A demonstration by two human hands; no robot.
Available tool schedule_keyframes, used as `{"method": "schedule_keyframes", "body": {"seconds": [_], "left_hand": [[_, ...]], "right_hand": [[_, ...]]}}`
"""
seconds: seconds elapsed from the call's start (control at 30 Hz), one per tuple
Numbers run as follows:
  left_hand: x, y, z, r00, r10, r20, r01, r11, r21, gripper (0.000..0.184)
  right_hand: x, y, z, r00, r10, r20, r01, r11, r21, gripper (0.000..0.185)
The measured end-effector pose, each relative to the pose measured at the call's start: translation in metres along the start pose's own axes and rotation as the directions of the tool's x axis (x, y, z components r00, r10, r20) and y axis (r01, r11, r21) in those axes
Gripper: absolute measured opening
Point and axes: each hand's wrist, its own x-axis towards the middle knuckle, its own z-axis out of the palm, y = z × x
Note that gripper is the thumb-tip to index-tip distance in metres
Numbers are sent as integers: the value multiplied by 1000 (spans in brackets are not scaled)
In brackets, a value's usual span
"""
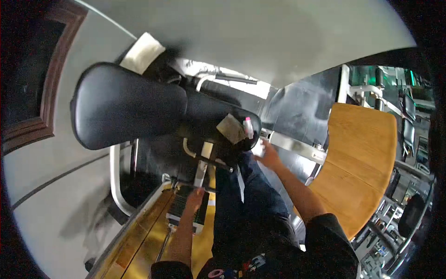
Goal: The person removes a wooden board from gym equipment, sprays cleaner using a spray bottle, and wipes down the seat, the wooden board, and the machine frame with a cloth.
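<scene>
My left hand [196,199] is low at the left of my legs, near a dark bar of the gym machine; its fingers are too blurred to read. My right hand [269,156] reaches beside the end of the black padded seat [209,114], fingers apart, with nothing visible in it. On the seat's end lie a folded greyish cloth [231,129] and a small clear bottle with a pink cap [248,128]. The large black backrest pad [130,107] adjoins the seat.
A white cloth or paper [142,53] rests behind the backrest. To the right stands a curved wooden surface [355,162], with gym equipment beyond it. A white metal frame [116,176] runs below the backrest, and a weight stack [186,204] is near my left hand.
</scene>
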Motion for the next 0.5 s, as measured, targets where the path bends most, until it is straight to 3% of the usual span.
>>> {"method": "schedule_keyframes", "body": {"seconds": [0.03,0.07,0.1,0.13,0.17,0.2,0.23,0.3,0.37,0.4,0.47,0.5], "left_hand": [[18,19,-9,999,-26,-26,25,999,-27,23],[45,18,-3,987,-108,-117,62,937,-345,22],[74,16,4,960,-213,-181,56,780,-624,22],[101,42,-10,975,-144,-169,77,934,-350,23],[117,83,-33,988,-80,-132,75,996,-45,25],[127,121,-49,990,47,-133,-59,994,-92,27],[148,144,-55,983,94,-159,-91,995,27,28],[184,174,-54,979,68,-190,-99,983,-154,33],[225,203,-54,897,274,-347,-286,958,15,43],[242,212,-52,901,268,-341,-283,959,6,43],[264,226,-46,768,399,-500,-375,914,153,51],[271,231,-45,777,389,-494,-370,918,142,51]], "right_hand": [[21,7,8,988,-119,-101,125,990,59,100],[41,9,14,954,-223,-199,230,973,14,102],[50,-8,11,953,-196,-229,210,977,38,101],[62,-18,10,959,-183,-215,195,980,38,101],[72,-25,11,941,-229,-249,228,973,-33,99],[79,-29,14,919,-277,-279,259,961,-102,97],[88,-33,17,925,-270,-267,252,963,-100,97],[99,-32,20,885,-361,-295,354,932,-78,77],[104,-26,21,912,-312,-266,304,950,-69,69],[105,-22,21,933,-265,-242,259,964,-57,62],[106,-15,15,947,-216,-238,222,975,0,54],[104,-12,11,955,-173,-240,193,979,62,47]]}}
